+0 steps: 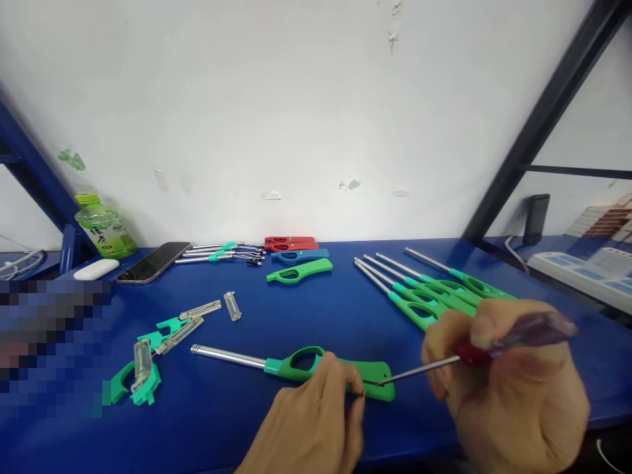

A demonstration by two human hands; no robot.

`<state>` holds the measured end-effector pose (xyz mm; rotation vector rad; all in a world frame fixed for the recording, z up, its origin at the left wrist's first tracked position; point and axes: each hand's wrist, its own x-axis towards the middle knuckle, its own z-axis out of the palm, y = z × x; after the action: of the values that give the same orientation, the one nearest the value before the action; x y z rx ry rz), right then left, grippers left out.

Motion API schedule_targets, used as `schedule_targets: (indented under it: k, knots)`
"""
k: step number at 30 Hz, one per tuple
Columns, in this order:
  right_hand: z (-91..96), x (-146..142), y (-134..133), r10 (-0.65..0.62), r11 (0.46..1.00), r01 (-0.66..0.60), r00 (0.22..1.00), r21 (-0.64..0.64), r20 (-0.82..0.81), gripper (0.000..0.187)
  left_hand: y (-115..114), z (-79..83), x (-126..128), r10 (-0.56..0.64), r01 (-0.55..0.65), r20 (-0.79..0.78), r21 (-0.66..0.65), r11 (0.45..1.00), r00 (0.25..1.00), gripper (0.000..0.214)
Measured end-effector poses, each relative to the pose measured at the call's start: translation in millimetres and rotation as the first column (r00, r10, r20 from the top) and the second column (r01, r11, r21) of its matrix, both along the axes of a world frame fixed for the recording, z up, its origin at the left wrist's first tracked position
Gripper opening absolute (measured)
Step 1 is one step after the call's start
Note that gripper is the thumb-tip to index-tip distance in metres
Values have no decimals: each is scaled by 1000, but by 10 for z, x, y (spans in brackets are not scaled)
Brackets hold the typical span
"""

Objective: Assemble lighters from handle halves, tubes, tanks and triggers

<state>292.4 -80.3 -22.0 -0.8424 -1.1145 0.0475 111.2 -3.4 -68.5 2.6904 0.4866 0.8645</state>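
A green long-stemmed lighter (380, 372) lies on the blue tabletop, its metal tube pointing left. My left hand (316, 411) is closed over the middle of its handle, and a tiny dark thing shows by the fingertips, too small to name. In my right hand (518, 388) is a screwdriver (424, 368) with a dark red, see-through handle. Its tip touches the lighter's handle near the right end. Beyond my right hand, several assembled green lighters (419, 289) lie side by side, partly hidden by that hand.
Loose clear tanks (180, 334) and teal parts (148, 388) lie at the left. Farther back are metal tubes with wires (217, 255), red shells (293, 245), a blue shell (301, 255), a green shell (301, 270), a phone (154, 262), a white case (96, 269) and a bottle (106, 227).
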Motion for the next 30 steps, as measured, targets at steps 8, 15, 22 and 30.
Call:
schedule_targets:
  k: [8, 15, 22, 30]
  knots:
    - [-44, -129, 29, 19, 996, -16, 999, -92, 33, 27, -4, -23, -42, -24, 27, 33, -94, 995, 999, 19]
    - [-50, -168, 28, -18, 996, 22, 999, -91, 36, 30, -10, 6, -36, -18, 24, 46, -129, 991, 999, 19]
    - [-54, -129, 39, 20, 997, -18, 1000, -78, 21, 28, -15, 37, -43, -10, 11, 11, -163, 987, 1000, 17]
    - [-91, -96, 2, 84, 992, -79, 995, -98, 53, 27, -21, 6, -64, -11, 10, -9, -157, 988, 1000, 14]
